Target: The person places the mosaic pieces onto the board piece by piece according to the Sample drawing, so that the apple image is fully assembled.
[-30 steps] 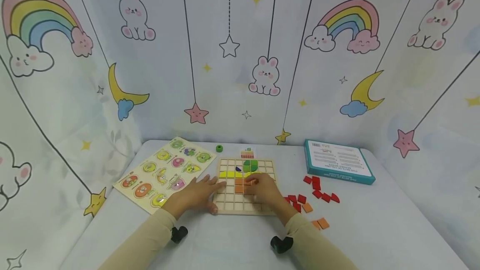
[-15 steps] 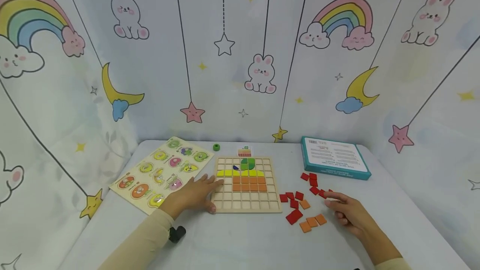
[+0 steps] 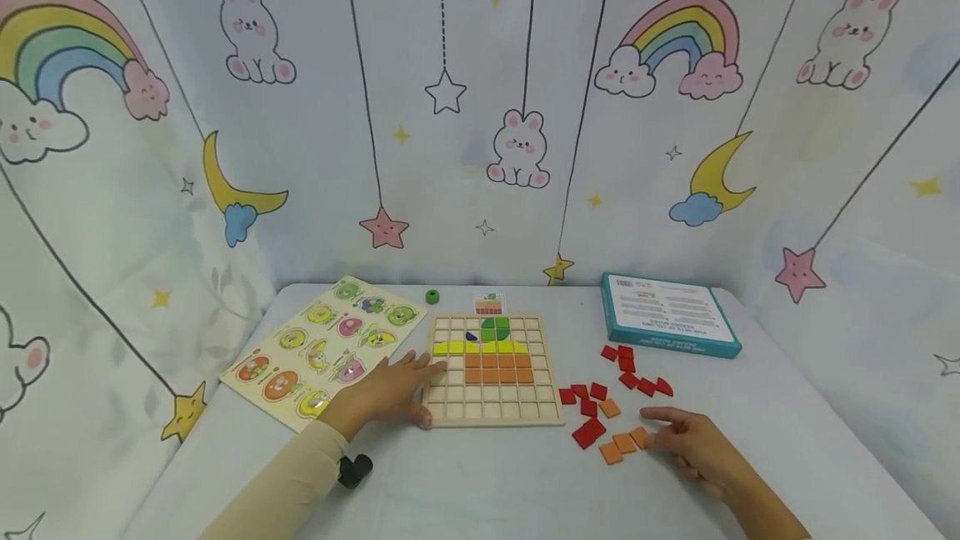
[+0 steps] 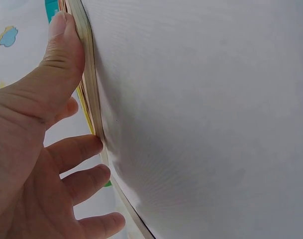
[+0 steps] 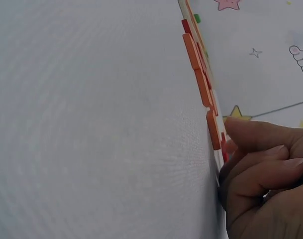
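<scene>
Just left of grip (image 3: pixel 693 438) — orange tile (image 3: pixel 639 437).

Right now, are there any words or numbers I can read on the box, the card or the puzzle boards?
Blue box: lines of print, too small and blurred to read.
Small card: only a picture, no readable words.
Fruit puzzle board: pictures, no readable words.
Wooden grid board: no writing.

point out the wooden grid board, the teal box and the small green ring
wooden grid board (image 3: pixel 491 412): head view, bare cells of its near rows
teal box (image 3: pixel 667 317): head view, middle of its white printed top
small green ring (image 3: pixel 432 297): head view, its top face
</scene>
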The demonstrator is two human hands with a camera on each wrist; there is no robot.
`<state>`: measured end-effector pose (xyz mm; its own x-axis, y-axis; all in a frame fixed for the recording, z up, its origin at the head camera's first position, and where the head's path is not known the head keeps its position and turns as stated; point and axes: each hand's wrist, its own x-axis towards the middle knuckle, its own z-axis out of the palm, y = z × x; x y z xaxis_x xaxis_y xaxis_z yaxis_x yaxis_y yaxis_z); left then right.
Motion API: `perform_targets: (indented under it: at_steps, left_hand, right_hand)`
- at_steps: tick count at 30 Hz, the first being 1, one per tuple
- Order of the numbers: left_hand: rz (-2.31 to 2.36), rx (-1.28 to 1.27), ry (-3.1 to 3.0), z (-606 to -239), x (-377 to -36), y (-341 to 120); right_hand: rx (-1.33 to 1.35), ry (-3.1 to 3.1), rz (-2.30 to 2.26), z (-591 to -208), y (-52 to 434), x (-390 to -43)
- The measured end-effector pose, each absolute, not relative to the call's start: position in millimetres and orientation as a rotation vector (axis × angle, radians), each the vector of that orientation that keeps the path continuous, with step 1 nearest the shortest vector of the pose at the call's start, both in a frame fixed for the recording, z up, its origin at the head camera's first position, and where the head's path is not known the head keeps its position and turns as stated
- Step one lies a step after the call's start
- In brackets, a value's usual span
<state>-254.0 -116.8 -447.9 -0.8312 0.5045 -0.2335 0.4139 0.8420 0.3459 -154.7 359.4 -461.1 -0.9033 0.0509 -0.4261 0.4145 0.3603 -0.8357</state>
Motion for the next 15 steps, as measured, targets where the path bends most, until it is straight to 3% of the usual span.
perform_targets:
  at_steps: [15]
  left_hand:
    - [0.434, 0.681, 2.693, -446.2, -252.6, -116.1]
  right_hand:
    - [0.414, 2.581, -1.16, -460.7, 351.6, -160.5]
